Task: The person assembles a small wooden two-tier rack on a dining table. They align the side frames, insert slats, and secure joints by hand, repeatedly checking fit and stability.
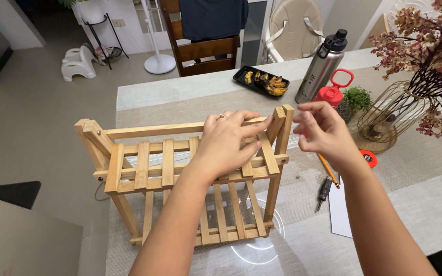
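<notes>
Two bare hands work at a small slatted wooden rack [180, 174] standing on a pale table [415, 204]. The left hand [228, 145] lies spread over the rack's upper slats near its right end, fingers splayed and pressing flat on the wood, the fingertips reaching the top rail; it clasps nothing, only rests on the frame. The right hand [323, 133] hovers just right of the rack's right upright post, fingers loosely curled and close to the post's top; whether they pinch something small cannot be told.

The rack sits at the near left part of the table, its left end jutting past the table edge over the floor. A clear round disc [262, 245] lies under its near right corner. Right of the rack, beneath the right forearm, are a yellow pencil [328, 171], a small dark screwdriver [324, 191] and a white sheet of paper [341, 209]. Farther off stand a steel bottle [321, 69] with a black cap, a red bottle [333, 92], a small green plant [356, 98], a wire vase [392, 112] of dried reddish flowers, and a black tray [262, 81] of bananas. A wooden chair [205, 48] draped with dark cloth stands beyond the table.
</notes>
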